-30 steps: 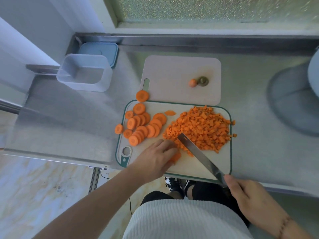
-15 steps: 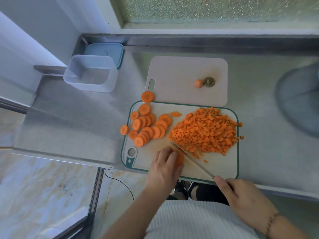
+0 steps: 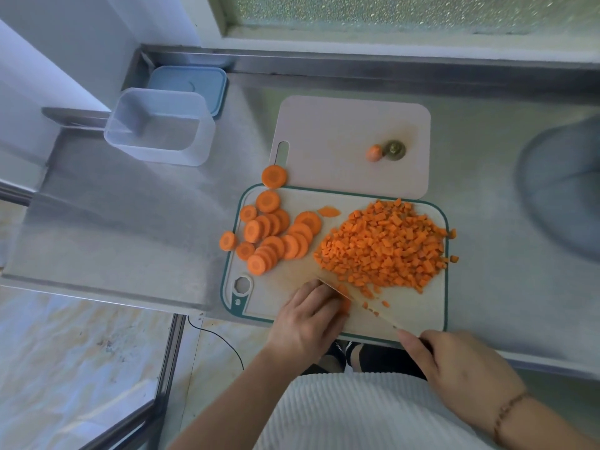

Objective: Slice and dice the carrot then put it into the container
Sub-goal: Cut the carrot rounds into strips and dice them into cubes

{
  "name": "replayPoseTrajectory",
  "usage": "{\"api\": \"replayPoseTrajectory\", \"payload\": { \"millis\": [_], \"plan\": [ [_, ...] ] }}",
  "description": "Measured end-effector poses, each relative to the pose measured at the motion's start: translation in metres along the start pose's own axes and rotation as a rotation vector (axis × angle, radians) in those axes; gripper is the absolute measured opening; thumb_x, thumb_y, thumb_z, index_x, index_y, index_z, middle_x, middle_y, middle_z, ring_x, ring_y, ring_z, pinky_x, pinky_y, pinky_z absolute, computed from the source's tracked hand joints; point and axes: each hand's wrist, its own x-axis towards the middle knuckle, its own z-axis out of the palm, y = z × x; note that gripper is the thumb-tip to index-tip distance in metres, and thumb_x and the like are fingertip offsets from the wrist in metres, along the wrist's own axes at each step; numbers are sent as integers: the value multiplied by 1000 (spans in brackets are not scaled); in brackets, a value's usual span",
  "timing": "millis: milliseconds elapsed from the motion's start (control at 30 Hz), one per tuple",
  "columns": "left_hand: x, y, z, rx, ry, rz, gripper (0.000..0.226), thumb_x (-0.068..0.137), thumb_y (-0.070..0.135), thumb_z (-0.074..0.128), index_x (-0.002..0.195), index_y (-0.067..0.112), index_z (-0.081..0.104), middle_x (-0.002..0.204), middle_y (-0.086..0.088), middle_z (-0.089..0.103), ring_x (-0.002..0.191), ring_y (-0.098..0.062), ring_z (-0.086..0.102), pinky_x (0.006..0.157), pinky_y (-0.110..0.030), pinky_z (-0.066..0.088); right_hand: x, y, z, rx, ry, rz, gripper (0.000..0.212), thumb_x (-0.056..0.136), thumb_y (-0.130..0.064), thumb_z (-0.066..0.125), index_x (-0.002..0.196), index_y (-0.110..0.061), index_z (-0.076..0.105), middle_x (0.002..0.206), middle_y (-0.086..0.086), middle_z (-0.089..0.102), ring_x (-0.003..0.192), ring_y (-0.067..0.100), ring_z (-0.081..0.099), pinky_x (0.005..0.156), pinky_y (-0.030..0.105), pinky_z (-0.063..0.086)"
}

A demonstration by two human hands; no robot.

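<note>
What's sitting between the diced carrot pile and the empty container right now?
In the head view, the round carrot slices lie between the diced pile and the container, then a bare stretch of steel counter.

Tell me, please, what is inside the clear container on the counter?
The clear container shows only its bare bottom and walls; no carrot is in it. Behind it lies a blue lid, partly covered by its rim.

Soft daylight enters through the frosted window at top of frame. Steel counter shows pale diffuse sheen, no hard glare. Shadows faint. Wide-angle distortion bends edges toward the corners. Right edge smeared with blur; knife slightly motion-blurred. Centre reasonably sharp, colours cool.
</note>
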Motion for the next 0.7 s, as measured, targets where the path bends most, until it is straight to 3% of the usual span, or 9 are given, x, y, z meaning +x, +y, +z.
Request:
{"api": "replayPoseTrajectory", "payload": {
  "millis": [133, 300, 400, 533, 700],
  "plan": [
    [2, -1, 1, -41, 15, 9, 15, 89, 13, 77, 102, 5, 76, 114, -8, 70, 108, -29, 64, 92, -36, 55, 12, -13, 1, -73, 4, -11, 78, 73, -75, -8, 67, -23, 51, 62, -3, 56, 58, 10, 55, 52, 28, 42],
    [2, 1, 0, -29, 26, 6, 13, 91, 15, 76, 98, 5, 75, 106, -7, 68, 102, -29, 63, 85, -39, 54, 30, -13, -3, 91, 16, -48, 73, 81, -77, 7, 58, -18, 44, 54, -2, 51, 51, 14, 53, 54, 35, 46],
    [-1, 2, 2, 5, 44, 11, 11, 91, 16, 77, 93, 5, 75, 102, -7, 69, 100, -29, 62, 87, -38, 52, 19, -2, -8, 128, 9, -56, 70, 82, -76, 11, 56, -19, 42, 50, 1, 48, 48, 14, 50, 51, 31, 41],
    [-3, 3, 6, -55, 72, -12, 8, 91, 10, 77, 92, 2, 76, 99, -8, 71, 95, -31, 67, 85, -39, 56, 8, 5, 0, 34, -4, -66, 81, 79, -78, -3, 59, -18, 49, 56, 5, 56, 54, 16, 55, 52, 27, 39],
    [-1, 5, 5, -119, 93, -71, 8, 92, 10, 75, 91, 2, 77, 102, -7, 72, 102, -29, 67, 87, -38, 56, 19, -9, 6, -41, -1, -57, 89, 75, -79, -14, 65, -20, 52, 60, -1, 56, 56, 12, 54, 48, 25, 36]
  ]
}}
